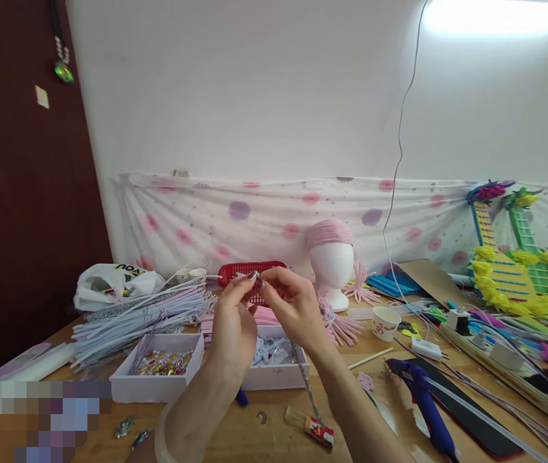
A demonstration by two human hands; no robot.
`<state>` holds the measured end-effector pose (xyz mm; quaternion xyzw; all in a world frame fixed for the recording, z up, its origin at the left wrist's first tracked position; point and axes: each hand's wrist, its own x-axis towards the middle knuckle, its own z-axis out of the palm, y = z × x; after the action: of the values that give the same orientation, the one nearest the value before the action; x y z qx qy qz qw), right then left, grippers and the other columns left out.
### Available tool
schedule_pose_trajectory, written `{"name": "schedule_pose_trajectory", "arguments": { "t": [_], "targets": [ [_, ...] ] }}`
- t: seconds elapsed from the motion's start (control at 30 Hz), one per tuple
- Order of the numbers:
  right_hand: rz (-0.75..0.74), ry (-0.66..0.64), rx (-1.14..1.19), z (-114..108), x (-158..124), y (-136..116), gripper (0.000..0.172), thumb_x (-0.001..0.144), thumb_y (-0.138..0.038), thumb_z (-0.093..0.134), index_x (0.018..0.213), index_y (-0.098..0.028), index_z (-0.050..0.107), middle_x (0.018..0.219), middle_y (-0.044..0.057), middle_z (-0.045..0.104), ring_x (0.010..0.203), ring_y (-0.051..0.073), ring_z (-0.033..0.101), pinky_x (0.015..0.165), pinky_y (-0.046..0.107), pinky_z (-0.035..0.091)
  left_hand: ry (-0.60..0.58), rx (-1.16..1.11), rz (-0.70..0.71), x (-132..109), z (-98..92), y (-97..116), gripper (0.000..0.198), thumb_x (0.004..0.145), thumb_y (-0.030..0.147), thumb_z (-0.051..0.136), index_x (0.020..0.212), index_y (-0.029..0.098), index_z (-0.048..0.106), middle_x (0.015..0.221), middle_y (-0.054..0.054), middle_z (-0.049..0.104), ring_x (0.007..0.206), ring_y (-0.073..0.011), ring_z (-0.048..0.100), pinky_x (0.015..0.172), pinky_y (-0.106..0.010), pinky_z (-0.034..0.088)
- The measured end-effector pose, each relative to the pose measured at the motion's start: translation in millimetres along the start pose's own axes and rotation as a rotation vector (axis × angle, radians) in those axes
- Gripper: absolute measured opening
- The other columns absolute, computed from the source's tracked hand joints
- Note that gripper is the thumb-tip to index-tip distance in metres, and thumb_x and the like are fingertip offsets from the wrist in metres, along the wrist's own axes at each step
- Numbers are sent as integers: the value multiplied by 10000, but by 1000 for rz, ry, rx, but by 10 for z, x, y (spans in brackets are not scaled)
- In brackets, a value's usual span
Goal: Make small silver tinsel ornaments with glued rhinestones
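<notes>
My left hand (235, 318) and my right hand (293, 302) meet in front of me, above the white boxes. The fingertips of both are pinched together around something too small to make out. A thin silvery strip (309, 386) hangs below my right hand, reaching down near a red lighter (319, 429). Behind my hands is a red basket (228, 272). Below them stand a white box with gems (155, 389) and another white box with pale pieces (276, 378).
Pale pipe cleaners (143, 325) lie at the left. A foam head (332, 267) with a pink cap stands behind. To the right are a paper cup (386, 323), a blue glue gun (423, 399), a power strip (505, 366) and guitar-shaped crafts (505, 276).
</notes>
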<state>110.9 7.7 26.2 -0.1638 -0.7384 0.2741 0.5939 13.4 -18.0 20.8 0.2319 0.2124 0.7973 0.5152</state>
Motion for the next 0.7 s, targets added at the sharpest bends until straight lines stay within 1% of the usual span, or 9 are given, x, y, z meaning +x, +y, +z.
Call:
{"name": "schedule_pose_trajectory", "arguments": {
  "t": [0.1,0.2,0.27,0.33,0.4,0.43,0.57,0.63,0.7],
  "targets": [
    [54,-36,80,-105,41,19,108,833,-240,619,754,-178,658,705,2,644,662,133,569,605,234,456,-110,150,32,43,-10,69,133,580,199,766,654,184,657,713,22,674,682,-119,585,635,-246,418],
    [102,-123,165,-233,79,19,175,812,-319,682,714,-177,654,640,-14,594,598,119,524,568,235,438,-294,397,47,104,-44,234,141,552,225,799,627,168,695,692,-2,664,714,-142,575,697,-267,432],
    [119,-206,206,-304,95,17,214,796,-357,727,701,-176,663,639,-10,610,600,121,541,584,241,455,-415,575,72,135,-79,355,132,568,240,810,619,162,718,716,-15,655,752,-153,569,734,-275,434],
    [141,-277,245,-350,101,22,237,786,-388,761,714,-175,687,677,7,655,642,133,586,628,256,490,-472,680,126,154,-116,434,112,584,244,805,611,165,730,767,-25,640,789,-168,566,744,-284,433],
    [165,-308,267,-371,101,36,256,779,-420,779,748,-173,720,711,22,690,677,146,620,666,274,519,-465,712,213,163,-141,445,86,600,241,796,615,174,743,822,-32,616,833,-185,564,747,-294,433],
    [176,-302,260,-375,100,44,264,779,-432,781,769,-172,740,721,28,702,680,149,628,667,278,525,-444,708,269,163,-147,423,72,611,237,793,622,180,751,845,-34,603,859,-191,562,755,-297,434],
    [179,-161,180,-340,90,48,269,769,-436,789,803,-169,802,690,30,718,614,139,603,590,265,501,-324,570,484,133,-128,229,33,651,198,792,642,215,765,913,-22,584,972,-187,552,857,-294,435],
    [183,-76,182,-281,79,24,265,744,-434,803,781,-172,813,655,27,712,582,140,590,552,265,487,-256,457,497,102,-99,134,45,646,186,792,645,219,762,941,-16,587,997,-179,555,875,-283,441],
    [188,0,193,-191,62,-7,238,725,-417,812,758,-181,818,652,30,721,589,153,604,549,271,494,-192,341,449,71,-67,73,42,634,190,786,628,209,750,936,-13,587,976,-170,563,854,-271,455]
  ]
}}
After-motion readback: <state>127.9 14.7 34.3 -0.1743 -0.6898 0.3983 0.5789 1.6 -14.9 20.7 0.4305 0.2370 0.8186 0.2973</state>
